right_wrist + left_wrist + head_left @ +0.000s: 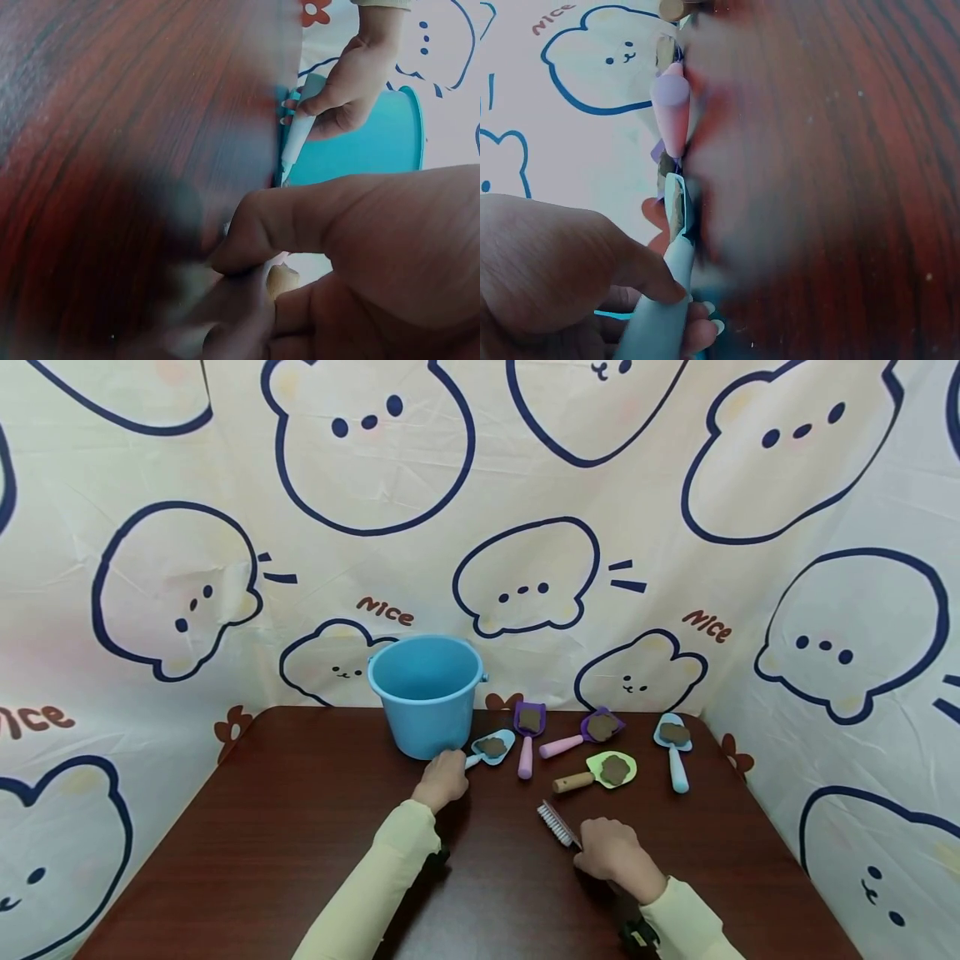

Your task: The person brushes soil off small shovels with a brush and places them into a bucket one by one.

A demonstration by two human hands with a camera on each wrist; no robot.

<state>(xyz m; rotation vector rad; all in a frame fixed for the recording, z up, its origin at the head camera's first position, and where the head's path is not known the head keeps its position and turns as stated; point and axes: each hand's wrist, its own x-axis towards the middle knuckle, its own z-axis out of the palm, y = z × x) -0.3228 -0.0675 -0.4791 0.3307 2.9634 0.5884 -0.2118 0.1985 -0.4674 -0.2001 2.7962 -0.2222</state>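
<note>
My left hand (442, 779) pinches the pale handle of a small light-blue toy shovel (660, 319) between thumb and fingers, right in front of the blue bucket (427, 727). A brown lump (491, 747) lies in the shovel's scoop. Lower right, my right hand (611, 852) grips a brush (557, 823) with white bristles by its handle. Bristles face left, apart from every shovel. Much of the brush handle is hidden in the fingers, and it blurs in the right wrist view.
Right of the bucket lie two purple shovels with pink handles (526, 762) (561, 746), a green shovel with a wooden handle (573, 782) and another light-blue shovel (678, 772), each bearing a brown lump. A patterned cloth (525, 485) hangs behind the dark wooden table (285, 827).
</note>
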